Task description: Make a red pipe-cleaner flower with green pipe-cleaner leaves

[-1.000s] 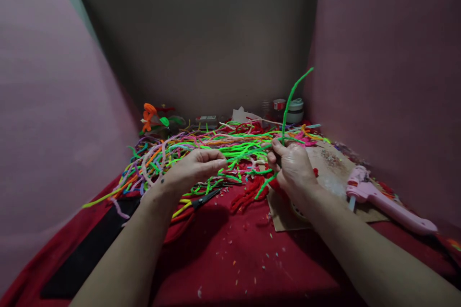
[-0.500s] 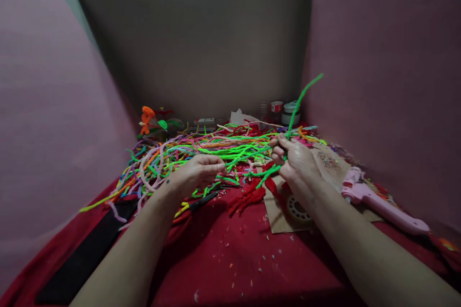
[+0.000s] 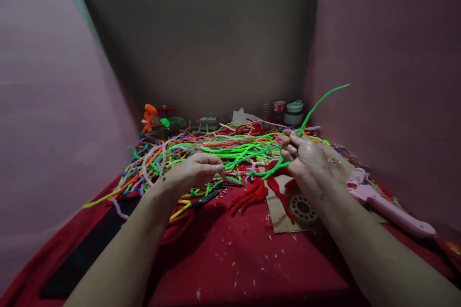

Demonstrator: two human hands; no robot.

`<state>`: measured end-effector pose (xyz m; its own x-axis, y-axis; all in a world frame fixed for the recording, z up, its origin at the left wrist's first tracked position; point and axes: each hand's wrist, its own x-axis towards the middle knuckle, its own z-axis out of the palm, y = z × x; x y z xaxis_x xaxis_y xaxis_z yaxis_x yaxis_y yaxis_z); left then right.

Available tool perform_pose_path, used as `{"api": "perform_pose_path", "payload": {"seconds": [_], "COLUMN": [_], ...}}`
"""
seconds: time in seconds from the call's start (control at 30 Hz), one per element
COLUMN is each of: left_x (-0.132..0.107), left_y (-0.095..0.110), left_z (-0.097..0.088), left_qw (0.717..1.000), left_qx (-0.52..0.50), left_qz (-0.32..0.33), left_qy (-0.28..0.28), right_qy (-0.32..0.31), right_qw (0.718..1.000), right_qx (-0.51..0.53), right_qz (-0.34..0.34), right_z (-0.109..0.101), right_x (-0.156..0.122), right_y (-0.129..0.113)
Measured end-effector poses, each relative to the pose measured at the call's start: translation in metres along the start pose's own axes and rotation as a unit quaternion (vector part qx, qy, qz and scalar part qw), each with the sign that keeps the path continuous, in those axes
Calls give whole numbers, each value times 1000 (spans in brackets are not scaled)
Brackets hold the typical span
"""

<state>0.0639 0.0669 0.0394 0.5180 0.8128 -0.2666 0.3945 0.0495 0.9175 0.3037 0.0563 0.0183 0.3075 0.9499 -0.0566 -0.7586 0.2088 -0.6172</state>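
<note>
My right hand [image 3: 306, 156] is closed around a green pipe cleaner [image 3: 317, 106], whose free end rises above the fist and bends off to the right. Another green length slants down and left from below the same fist. My left hand [image 3: 201, 170] is pinched; a darker green stretch runs from its fingertips across to the right hand. Behind and beneath both hands lies a heap of loose pipe cleaners [image 3: 237, 151] in green, pink, orange and purple. Red twisted pipe cleaners [image 3: 252, 195] lie on the cloth between the forearms.
Yellow-handled scissors [image 3: 196, 203] lie beside my left forearm. A tape roll [image 3: 303, 208] sits on cardboard [image 3: 283, 223], left of a pink glue gun [image 3: 389, 206]. An orange flower [image 3: 149, 117] and a lidded jar [image 3: 294, 112] stand at the back. Red cloth [image 3: 223, 254] covers the table.
My right hand has moved slightly right, and the upper end of its green pipe cleaner has swung right and lower. The left hand stays pinched in nearly the same place.
</note>
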Motion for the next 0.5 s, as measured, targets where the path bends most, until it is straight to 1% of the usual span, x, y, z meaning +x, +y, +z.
{"api": "perform_pose_path", "payload": {"seconds": [0.13,0.27,0.37,0.5], "left_x": [-1,1,1,-4], "left_y": [-1,-7,-9,-4], "left_z": [1,-9,-16,-15], "left_qw": [1000,1000,1000,998], "left_qx": [-16,-18,-2,32], "left_qz": [-3,9,22,45], "left_qy": [-13,6,21,41], "right_qy": [-2,-20,-4,15], "right_qw": [1000,998,998,999], "right_qx": [-7,-29,-41,-23], "right_qz": [-19,-44,-44,-33], "right_z": [1,3,4,3], "right_x": [-2,-3,-1,1], "right_y": [-1,3,4,3]}}
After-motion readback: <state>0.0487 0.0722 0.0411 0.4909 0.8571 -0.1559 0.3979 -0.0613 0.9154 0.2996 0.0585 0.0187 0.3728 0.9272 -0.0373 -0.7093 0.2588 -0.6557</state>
